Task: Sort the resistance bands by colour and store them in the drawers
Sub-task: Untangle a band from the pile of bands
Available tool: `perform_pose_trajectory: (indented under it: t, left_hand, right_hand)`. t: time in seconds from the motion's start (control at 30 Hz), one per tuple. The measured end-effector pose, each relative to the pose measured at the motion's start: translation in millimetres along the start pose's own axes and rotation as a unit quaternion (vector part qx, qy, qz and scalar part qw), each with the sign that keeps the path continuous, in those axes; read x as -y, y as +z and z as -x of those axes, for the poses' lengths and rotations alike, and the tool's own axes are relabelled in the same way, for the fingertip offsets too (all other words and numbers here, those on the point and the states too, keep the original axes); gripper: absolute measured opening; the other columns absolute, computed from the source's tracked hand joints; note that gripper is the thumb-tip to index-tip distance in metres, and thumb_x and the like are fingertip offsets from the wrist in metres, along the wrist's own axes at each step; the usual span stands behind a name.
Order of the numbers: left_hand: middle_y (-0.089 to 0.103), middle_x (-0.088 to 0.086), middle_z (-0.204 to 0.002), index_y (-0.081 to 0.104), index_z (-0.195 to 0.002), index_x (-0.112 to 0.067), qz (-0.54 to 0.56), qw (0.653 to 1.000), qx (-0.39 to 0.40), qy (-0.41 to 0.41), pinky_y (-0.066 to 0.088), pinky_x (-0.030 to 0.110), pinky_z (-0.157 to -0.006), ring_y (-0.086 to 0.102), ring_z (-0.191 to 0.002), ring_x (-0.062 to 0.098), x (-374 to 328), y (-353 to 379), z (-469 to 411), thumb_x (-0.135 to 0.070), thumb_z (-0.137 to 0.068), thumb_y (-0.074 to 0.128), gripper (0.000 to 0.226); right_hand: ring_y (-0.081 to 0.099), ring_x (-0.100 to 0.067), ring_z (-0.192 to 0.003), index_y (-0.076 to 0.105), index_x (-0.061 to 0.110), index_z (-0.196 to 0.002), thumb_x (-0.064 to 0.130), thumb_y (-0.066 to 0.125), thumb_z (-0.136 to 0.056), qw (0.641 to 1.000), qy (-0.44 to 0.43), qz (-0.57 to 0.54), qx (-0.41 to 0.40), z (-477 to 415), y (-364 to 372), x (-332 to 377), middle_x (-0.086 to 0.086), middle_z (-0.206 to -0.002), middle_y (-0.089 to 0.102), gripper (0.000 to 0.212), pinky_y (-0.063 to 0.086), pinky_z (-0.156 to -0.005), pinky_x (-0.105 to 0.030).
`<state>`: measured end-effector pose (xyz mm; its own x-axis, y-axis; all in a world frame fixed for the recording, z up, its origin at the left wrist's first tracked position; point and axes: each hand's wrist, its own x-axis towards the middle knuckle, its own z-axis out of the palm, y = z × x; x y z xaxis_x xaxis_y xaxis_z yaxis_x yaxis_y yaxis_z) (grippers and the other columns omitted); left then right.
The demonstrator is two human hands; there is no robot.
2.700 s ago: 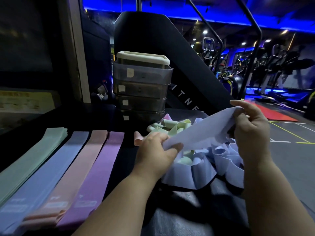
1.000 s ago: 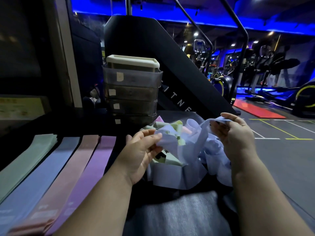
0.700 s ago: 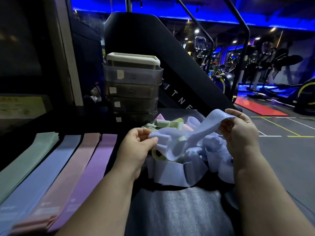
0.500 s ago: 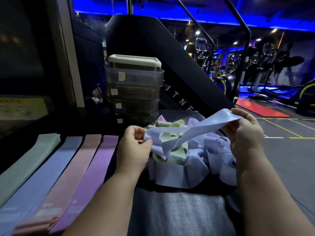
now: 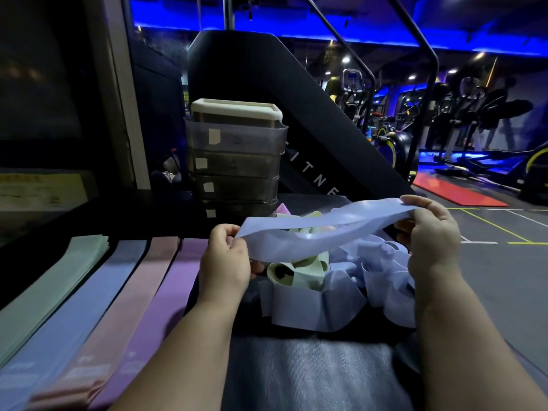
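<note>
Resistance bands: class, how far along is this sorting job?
Done: a flat green stack, blue stack, pink stack and purple stack lie side by side. In hand: the left hand and right hand hold one pale blue elastic band by its ends. Left: the tangled heap of blue and green bands, then storing everything in the stacked translucent drawers.

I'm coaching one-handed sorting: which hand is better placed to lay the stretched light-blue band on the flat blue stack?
Likely the left hand: it pinches the light-blue elastic loop band at the end nearest the flat blue stack of bands, which lies to its left. The right hand grips the far end.
</note>
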<state>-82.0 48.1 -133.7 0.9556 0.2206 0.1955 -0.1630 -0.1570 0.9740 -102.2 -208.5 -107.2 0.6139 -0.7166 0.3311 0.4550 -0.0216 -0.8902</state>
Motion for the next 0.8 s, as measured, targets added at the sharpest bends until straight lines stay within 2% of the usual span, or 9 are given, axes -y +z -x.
perform_pose_trajectory:
  t: [0.07, 0.17, 0.27, 0.37, 0.5, 0.57, 0.63, 0.73, 0.8]
  left_hand:
    - [0.068, 0.008, -0.089, 0.05, -0.087, -0.03, 0.011, 1.0, -0.007, -0.007, 0.053, 0.036, -0.059, 0.067, -0.063, 0.026, 0, -1, 1, -0.009, -0.092, 0.039, 0.024]
    - [0.069, 0.007, -0.085, 0.052, -0.088, -0.04, 0.012, 1.0, -0.028, 0.004, 0.057, 0.046, -0.068, 0.068, -0.074, 0.031, 2, -3, 0, -0.014, -0.089, 0.043, 0.028]
    - [0.067, -0.001, -0.074, 0.056, -0.087, -0.034, 0.028, 0.999, -0.04, 0.019, 0.054, 0.038, -0.062, 0.065, -0.06, 0.015, -1, -4, 0, -0.007, -0.091, 0.043, 0.03]
    - [0.066, 0.001, -0.076, 0.062, -0.087, -0.024, 0.076, 0.997, -0.016, 0.01, 0.05, 0.029, -0.057, 0.06, -0.057, 0.013, -5, -2, 4, 0.0, -0.091, 0.042, 0.031]
    - [0.068, 0.004, -0.083, 0.065, -0.087, -0.017, 0.126, 0.991, 0.026, -0.023, 0.052, 0.03, -0.066, 0.062, -0.069, 0.017, -9, -2, 8, 0.003, -0.09, 0.044, 0.029]
    - [0.07, 0.002, -0.091, 0.065, -0.091, -0.024, 0.101, 0.994, 0.03, -0.015, 0.056, 0.034, -0.075, 0.066, -0.08, 0.018, -7, -4, 8, 0.001, -0.088, 0.052, 0.028]
    - [0.071, -0.004, -0.094, 0.064, -0.093, -0.032, 0.036, 0.999, 0.026, 0.022, 0.058, 0.039, -0.082, 0.069, -0.088, 0.018, -5, -7, 9, -0.002, -0.082, 0.062, 0.031]
    - [0.07, -0.008, -0.089, 0.064, -0.093, -0.03, -0.046, 0.996, -0.006, 0.073, 0.057, 0.033, -0.077, 0.068, -0.083, 0.011, -10, -16, 11, -0.008, -0.082, 0.069, 0.025]
    - [0.07, -0.007, -0.081, 0.065, -0.088, -0.026, -0.065, 0.993, -0.026, 0.1, 0.056, 0.03, -0.071, 0.066, -0.071, 0.005, -16, -25, 12, -0.012, -0.084, 0.071, 0.016]
  right_hand:
    - [0.054, -0.008, -0.051, 0.064, 0.021, -0.086, -0.001, 0.041, -0.089, 1.0, -0.002, -0.01, -0.006, 0, 0, 1, -0.003, -0.073, 0.059, 0.032, 0.043, -0.047, -0.017]
    - [0.048, -0.004, -0.044, 0.063, 0.02, -0.089, -0.001, 0.041, -0.089, 1.0, 0.001, -0.021, -0.018, 0, -1, 2, 0.003, -0.06, 0.057, 0.031, 0.041, -0.043, -0.016]
    - [0.043, -0.006, -0.038, 0.063, 0.019, -0.091, 0.001, 0.039, -0.089, 1.0, 0.004, -0.023, -0.016, 1, -1, 1, 0.009, -0.044, 0.05, 0.031, 0.035, -0.04, -0.017]
    - [0.054, -0.011, -0.044, 0.065, 0.022, -0.091, 0.006, 0.035, -0.089, 1.0, 0.027, -0.012, -0.001, 2, -2, 3, 0.0, -0.058, 0.059, 0.034, 0.04, -0.048, -0.022]
    - [0.064, -0.011, -0.051, 0.066, 0.02, -0.094, 0.007, 0.034, -0.089, 0.998, 0.053, -0.003, 0.016, 4, -4, 6, -0.008, -0.075, 0.066, 0.035, 0.047, -0.062, -0.028]
    - [0.067, -0.014, -0.058, 0.067, 0.014, -0.1, 0.006, 0.038, -0.088, 0.997, 0.069, -0.001, 0.031, 3, -5, 6, -0.01, -0.079, 0.068, 0.032, 0.05, -0.065, -0.029]
    - [0.068, -0.018, -0.064, 0.066, 0.011, -0.104, 0.004, 0.042, -0.087, 0.994, 0.1, -0.021, 0.049, 2, -5, 8, -0.009, -0.074, 0.069, 0.03, 0.053, -0.067, -0.029]
    - [0.067, -0.02, -0.073, 0.072, 0.014, -0.085, 0.003, 0.05, -0.083, 0.989, 0.087, -0.025, 0.118, 1, -5, 7, -0.006, -0.07, 0.069, 0.026, 0.054, -0.075, -0.03]
    - [0.064, -0.019, -0.077, 0.073, 0.012, -0.085, -0.002, 0.055, -0.08, 0.985, 0.042, 0.025, 0.166, 1, -6, 4, -0.008, -0.078, 0.068, 0.023, 0.052, -0.074, -0.03]
